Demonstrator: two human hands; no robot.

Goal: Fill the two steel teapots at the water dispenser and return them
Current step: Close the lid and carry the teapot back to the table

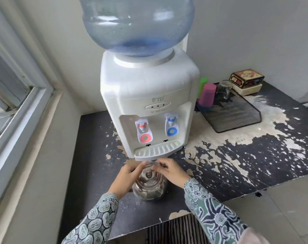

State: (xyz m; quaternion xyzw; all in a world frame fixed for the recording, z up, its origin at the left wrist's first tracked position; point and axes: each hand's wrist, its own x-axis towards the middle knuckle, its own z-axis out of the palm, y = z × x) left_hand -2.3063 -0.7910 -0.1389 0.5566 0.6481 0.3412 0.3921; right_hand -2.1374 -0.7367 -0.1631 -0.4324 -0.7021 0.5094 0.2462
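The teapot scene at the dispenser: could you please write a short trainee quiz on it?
1. True or false: the teapot stands under the red tap.
2. Which tap is on the dispenser's right side in the view? A red, B blue.
3. What do both hands, left and right, hold?

Key: 1 false, it stands on the table before the drip tray; 2 B; 3 the teapot's handle.

One lidded steel teapot point(148, 187) stands upright on the bench point(220, 164), just before the white water dispenser point(149, 95).
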